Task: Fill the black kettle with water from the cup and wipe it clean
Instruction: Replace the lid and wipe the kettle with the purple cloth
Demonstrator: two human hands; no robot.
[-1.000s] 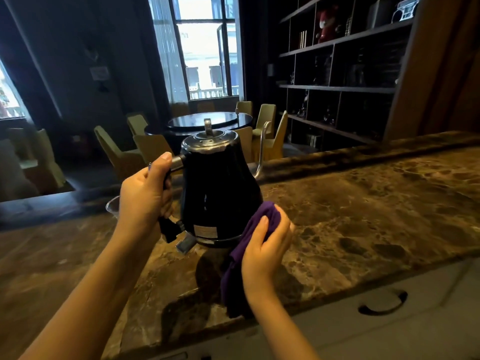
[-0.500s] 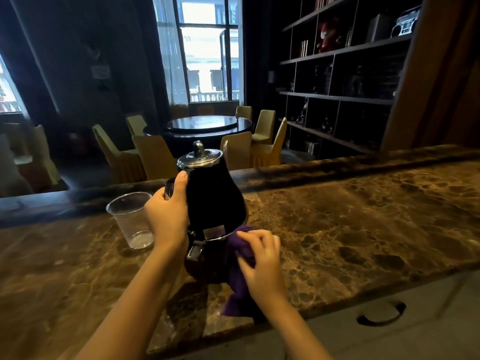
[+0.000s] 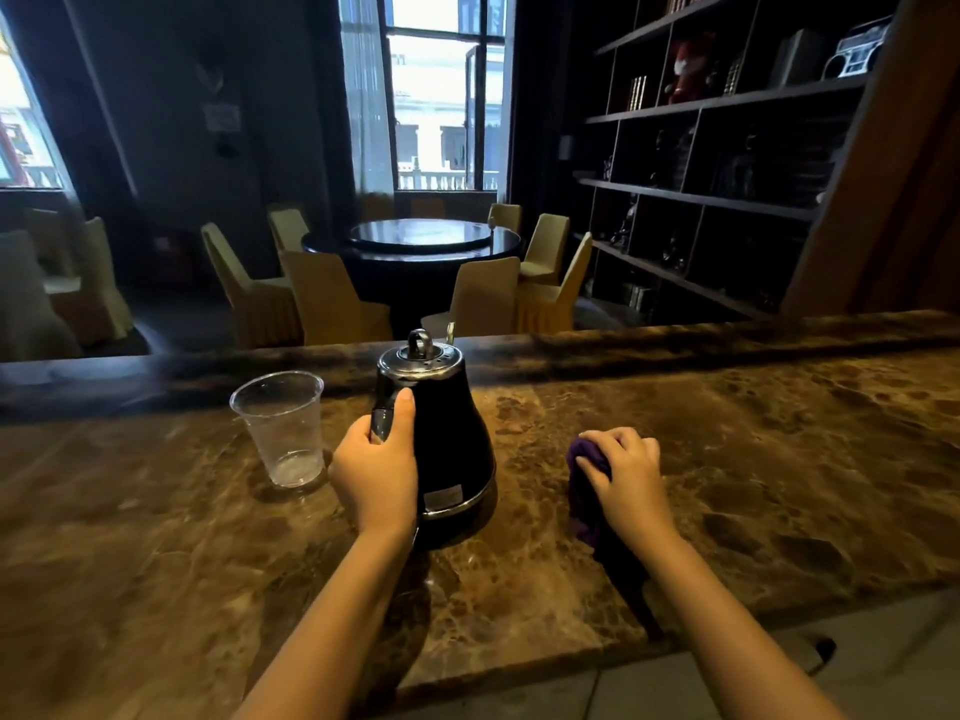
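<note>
Black kettle (image 3: 447, 444) stood upright on the brown marble desk (image 3: 753, 459), lid w/ a metal ring knob on top, thin spout tip showing just behind the lid. A small label sat low on the kettle's near side, above a shiny band around its base.

Left hand (image 3: 376, 470) was wrapped around the kettle's handle on its left side: fingers (image 3: 375, 433) clenched round the grip, thumb up along the handle near the body. Forearm ran from the kettle back toward the near edge of the desk.

Clear plastic cup (image 3: 283, 426) stood upright just left of the kettle, near the left hand but not touching it; only a little water at the bottom, walls spotted w/ droplets.

Right of the kettle, apart from it, the right hand (image 3: 626, 472) lay palm-down on a purple cloth (image 3: 584, 491), which was bunched on the desk. Fingers were curled over the cloth, grasping it; part of the cloth stuck out to the kettle side of the hand, the rest trailed under the wrist toward the near edge.

Beyond the kettle, past the far edge of the desk: a dark round table (image 3: 415, 241) w/ pale yellow chairs (image 3: 327, 298) around it, a tall window (image 3: 441, 90) behind that. Far right of the kettle, dark shelves (image 3: 717, 148) w/ small items, too dim to tell apart.
</note>
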